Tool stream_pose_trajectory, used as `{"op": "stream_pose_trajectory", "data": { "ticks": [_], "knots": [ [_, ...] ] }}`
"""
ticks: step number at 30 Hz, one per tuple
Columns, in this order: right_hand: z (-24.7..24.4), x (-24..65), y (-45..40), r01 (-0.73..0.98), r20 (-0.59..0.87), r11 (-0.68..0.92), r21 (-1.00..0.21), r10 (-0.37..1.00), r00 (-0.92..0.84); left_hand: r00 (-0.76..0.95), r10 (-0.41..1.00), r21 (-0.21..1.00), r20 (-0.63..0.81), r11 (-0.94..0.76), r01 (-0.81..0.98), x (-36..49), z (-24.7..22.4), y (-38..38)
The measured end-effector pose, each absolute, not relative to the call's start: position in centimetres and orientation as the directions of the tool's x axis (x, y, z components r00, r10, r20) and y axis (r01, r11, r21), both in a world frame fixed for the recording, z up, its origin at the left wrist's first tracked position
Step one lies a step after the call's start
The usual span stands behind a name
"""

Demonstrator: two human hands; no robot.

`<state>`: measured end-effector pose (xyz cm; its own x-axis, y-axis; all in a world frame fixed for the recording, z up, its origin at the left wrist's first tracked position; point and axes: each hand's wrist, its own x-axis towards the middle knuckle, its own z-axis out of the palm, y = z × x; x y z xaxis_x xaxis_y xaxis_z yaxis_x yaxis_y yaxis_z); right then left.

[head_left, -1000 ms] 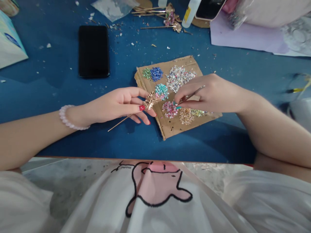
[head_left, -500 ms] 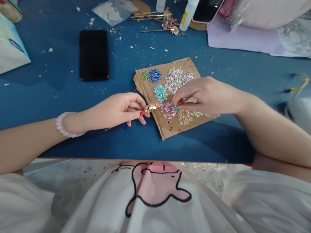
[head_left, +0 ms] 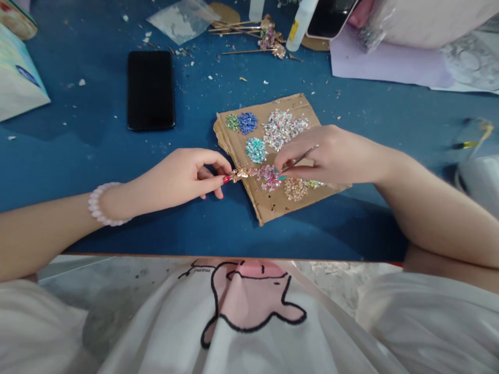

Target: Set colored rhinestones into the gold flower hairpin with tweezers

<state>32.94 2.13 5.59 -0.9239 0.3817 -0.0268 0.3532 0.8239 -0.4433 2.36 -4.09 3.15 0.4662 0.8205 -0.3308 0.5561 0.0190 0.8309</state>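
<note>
My left hand pinches a gold flower-like hairpin ornament between thumb and index finger, over the left edge of the cardboard piece. My right hand is closed around a pair of tweezers. Their teal tips are close to the pile of pink chips, partly covered by my fingers. Around them on the cardboard lie turquoise chips, blue chips, green chips, silvery chips and peach chips.
A black phone-like device lies to the left. Several gold hairpins lie at the back beside a plastic bag and a white bottle. A tissue box stands at far left. Purple paper lies back right.
My left hand has shifted slightly left with the ornament, and its lower fingers have curled in more. My right hand and the tweezers stay almost in place.
</note>
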Motion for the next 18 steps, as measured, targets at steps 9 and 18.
{"op": "stream_pose_trajectory", "data": {
  "ticks": [9,18],
  "knots": [
    [5.46,32.97,2.19,0.36,-0.029,0.817,-0.45,0.39,-0.92,0.507,0.861,0.601,-0.044,-0.382,0.702,1.95,3.23,-4.11],
    [5.76,33.04,2.21,0.369,-0.038,0.804,-0.466,0.398,-0.916,0.542,0.839,0.565,-0.047,-0.425,0.707,1.67,2.64,-3.58]
  ]
}}
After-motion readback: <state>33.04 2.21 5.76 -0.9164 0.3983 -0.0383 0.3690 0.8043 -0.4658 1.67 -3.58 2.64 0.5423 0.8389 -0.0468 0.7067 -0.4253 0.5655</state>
